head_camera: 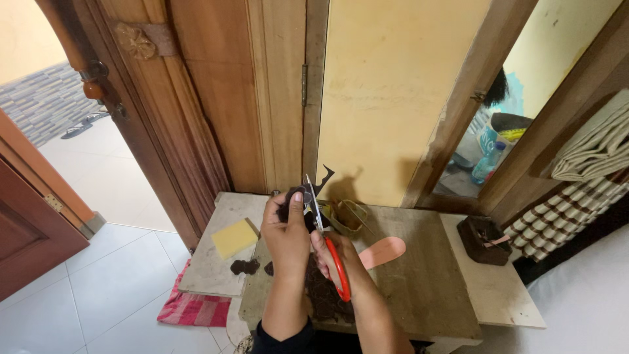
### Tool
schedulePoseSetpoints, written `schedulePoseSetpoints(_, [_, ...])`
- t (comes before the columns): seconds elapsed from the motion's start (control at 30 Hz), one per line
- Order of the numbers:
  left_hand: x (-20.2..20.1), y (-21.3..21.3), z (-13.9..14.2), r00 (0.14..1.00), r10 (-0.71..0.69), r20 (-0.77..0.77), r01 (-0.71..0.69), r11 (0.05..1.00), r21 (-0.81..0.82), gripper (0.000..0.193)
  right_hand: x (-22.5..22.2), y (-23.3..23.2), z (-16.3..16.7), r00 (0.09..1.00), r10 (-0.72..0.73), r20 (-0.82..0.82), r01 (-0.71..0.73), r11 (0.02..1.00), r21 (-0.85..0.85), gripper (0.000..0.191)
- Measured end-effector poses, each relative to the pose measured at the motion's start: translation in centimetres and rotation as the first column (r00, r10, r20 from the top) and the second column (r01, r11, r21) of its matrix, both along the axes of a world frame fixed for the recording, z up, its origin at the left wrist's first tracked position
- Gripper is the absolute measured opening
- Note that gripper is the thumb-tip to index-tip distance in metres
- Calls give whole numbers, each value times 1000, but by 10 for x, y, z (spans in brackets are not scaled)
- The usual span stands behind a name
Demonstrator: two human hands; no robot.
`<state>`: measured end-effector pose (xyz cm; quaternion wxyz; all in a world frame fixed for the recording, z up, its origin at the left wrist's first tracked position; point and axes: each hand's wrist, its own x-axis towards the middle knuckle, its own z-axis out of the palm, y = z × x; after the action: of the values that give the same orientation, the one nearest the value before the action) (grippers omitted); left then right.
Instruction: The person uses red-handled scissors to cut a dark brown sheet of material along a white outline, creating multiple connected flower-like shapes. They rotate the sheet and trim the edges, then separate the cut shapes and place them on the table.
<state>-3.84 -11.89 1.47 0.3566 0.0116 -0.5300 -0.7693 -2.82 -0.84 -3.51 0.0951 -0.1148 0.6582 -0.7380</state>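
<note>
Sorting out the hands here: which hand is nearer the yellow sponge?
Left. The left hand is just right of the yellow sponge; the right hand, gripping red-handled scissors, sits farther right.

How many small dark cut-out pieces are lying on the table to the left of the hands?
2: one dark piece lies below the yellow sponge; a smaller piece lies right of it, beside the left hand's wrist. The arms may hide more.

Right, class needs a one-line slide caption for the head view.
Left hand holds a dark piece while the right hand cuts it with orange-handled scissors over a wooden board.
</note>
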Motion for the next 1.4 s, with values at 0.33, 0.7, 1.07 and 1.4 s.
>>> schedulePoseSetpoints(0.33, [1,-1,-7,983,-183,-22,184,974,134,11,5,1,-3,981,19,-192,-14,1000,28,54])
schedulePoseSetpoints(0.7, [0,9,-12,985,-172,-6,171,973,158,10,4,2,-13,990,-31,-135,23,998,-57,53])
schedulePoseSetpoints(1.07, [-7,20,-14,994,-109,-18,110,987,114,9,6,4,-10,990,-39,-134,31,998,-57,49])
schedulePoseSetpoints(1.4, [-14,20,-24,992,-98,79,81,977,197,12,1,5,-21,990,-26,-138,17,997,-69,50])
